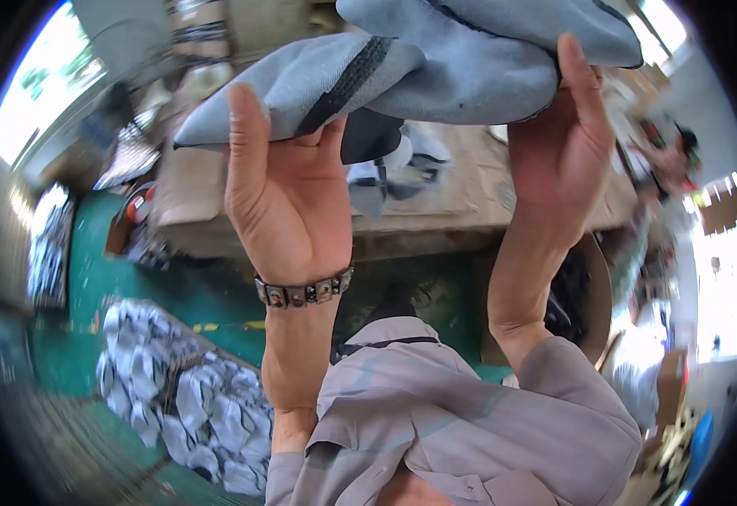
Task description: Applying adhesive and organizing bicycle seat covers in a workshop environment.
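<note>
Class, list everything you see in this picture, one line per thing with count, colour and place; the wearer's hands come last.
Held cloth: count unclear, grey with black strips, between both hands
Table: one, brown cardboard top, beyond the hands
Loose pieces: several, grey and black, on the table
Pile: one, pale grey, lower left
Floor: one, green, below
Box: one, brown, beside the right forearm
Window: one, bright white, upper left
Clutter: uncounted, mixed, blurred, right
Other person: one, blurred, far right
Bracelet: one, dark, left wrist
Shirt: one, greyish, bottom
Left hand: one, bare, gripping cloth
Right hand: one, bare, gripping cloth
</note>
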Available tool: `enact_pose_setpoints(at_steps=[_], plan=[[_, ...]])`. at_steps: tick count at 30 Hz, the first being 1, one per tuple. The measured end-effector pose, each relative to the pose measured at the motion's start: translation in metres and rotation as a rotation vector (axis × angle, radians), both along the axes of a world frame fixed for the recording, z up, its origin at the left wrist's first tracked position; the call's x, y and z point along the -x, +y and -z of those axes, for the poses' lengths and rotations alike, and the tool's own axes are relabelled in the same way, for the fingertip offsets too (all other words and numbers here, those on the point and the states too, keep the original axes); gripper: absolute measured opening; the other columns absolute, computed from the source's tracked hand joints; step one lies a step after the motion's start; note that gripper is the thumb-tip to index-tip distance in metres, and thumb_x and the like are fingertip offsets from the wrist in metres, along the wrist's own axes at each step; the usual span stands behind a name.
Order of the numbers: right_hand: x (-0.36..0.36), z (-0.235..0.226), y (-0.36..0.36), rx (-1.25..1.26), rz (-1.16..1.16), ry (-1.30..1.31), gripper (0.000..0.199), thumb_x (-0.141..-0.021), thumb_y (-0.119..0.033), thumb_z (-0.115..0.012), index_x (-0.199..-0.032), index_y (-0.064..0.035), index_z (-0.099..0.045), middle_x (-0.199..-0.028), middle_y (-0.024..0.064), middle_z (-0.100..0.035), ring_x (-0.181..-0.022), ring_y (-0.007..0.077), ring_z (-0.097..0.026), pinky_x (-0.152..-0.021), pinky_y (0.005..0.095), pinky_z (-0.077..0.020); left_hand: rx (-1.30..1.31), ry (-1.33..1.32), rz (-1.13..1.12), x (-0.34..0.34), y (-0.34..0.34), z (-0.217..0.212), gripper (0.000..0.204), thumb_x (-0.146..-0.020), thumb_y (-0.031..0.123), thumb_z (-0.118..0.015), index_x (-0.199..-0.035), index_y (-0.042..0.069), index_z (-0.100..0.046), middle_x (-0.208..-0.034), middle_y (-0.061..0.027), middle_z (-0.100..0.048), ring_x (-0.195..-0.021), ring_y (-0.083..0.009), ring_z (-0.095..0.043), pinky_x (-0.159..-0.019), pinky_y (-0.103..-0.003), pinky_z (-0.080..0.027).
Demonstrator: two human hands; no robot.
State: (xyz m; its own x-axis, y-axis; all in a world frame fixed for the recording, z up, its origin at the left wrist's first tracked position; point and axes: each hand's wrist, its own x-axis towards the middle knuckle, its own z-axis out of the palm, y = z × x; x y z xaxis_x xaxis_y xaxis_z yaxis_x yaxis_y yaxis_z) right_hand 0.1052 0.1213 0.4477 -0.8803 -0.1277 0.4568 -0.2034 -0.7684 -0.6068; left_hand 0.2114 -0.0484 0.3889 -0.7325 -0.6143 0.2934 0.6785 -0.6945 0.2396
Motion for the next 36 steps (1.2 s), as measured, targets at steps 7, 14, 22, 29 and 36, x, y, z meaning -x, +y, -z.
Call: enact_pose_setpoints(at_steps=[7,14,22,29,36], plan=[[-0.105,0.011,-0.167,0.212,-0.959,0.142,0.028,-0.104,-0.013,-0.057,-0.126,-0.0006,-0.067,-0.123,0.0118,-0.072,-0.119,0.0245,-0.065,-0.107,0.0446,-0.0449,0.103,-0.077,-0.671,-0.229,-0.088,-0.026,0.034,-0.098,0.026,-0.072,-0.126,0.014,-0.058,-0.122,-0.0061,-0.069,-0.112,-0.0241,-0.069,-0.097,-0.043,-0.054],[-0.3,0.013,-0.331,-0.066,-1.252,-0.034,0.013,-0.098,-0.006,-0.066,-0.11,-0.0083,-0.062,-0.107,0.0089,-0.073,-0.102,0.0209,-0.069,-0.089,0.0418,-0.0525,0.186,-0.176,-1.252,-0.422,-0.114,-0.016,0.024,-0.105,0.028,-0.059,-0.12,0.009,-0.062,-0.117,-0.0072,-0.072,-0.111,-0.0222,-0.067,-0.096,-0.039,-0.052],[-0.517,0.075,-0.448,-0.218,-1.686,-0.081,0.024,-0.099,-0.013,-0.064,-0.121,-0.0033,-0.065,-0.114,0.0091,-0.072,-0.103,0.0223,-0.067,-0.091,0.0416,-0.0492,-0.076,-0.33,-1.781,-0.59,-0.117,0.039,0.035,-0.098,0.027,-0.072,-0.125,0.012,-0.055,-0.12,-0.0095,-0.069,-0.112,-0.027,-0.068,-0.098,-0.048,-0.053],[-0.62,0.15,-0.517,-0.664,-1.907,-0.077,0.037,-0.089,-0.017,-0.079,-0.121,-0.013,-0.059,-0.103,-0.0018,-0.068,-0.089,0.0104,-0.065,-0.083,0.0326,-0.0509,-0.387,-0.442,-2.021,-0.639,-0.14,0.116,0.05,-0.104,0.035,-0.06,-0.14,0.001,-0.05,-0.14,-0.0154,-0.059,-0.127,-0.0307,-0.059,-0.117,-0.053,-0.039],[-0.688,0.249,-0.557,-1.139,-1.952,-0.07,0.035,-0.087,-0.02,-0.082,-0.112,-0.0161,-0.059,-0.1,-0.0046,-0.066,-0.087,0.008,-0.061,-0.085,0.0347,-0.0504,-0.839,-0.213,-2.123,-0.658,-0.152,0.215,0.046,-0.1,0.029,-0.068,-0.134,0.001,-0.054,-0.133,-0.0154,-0.064,-0.12,-0.0279,-0.064,-0.115,-0.052,-0.041]])
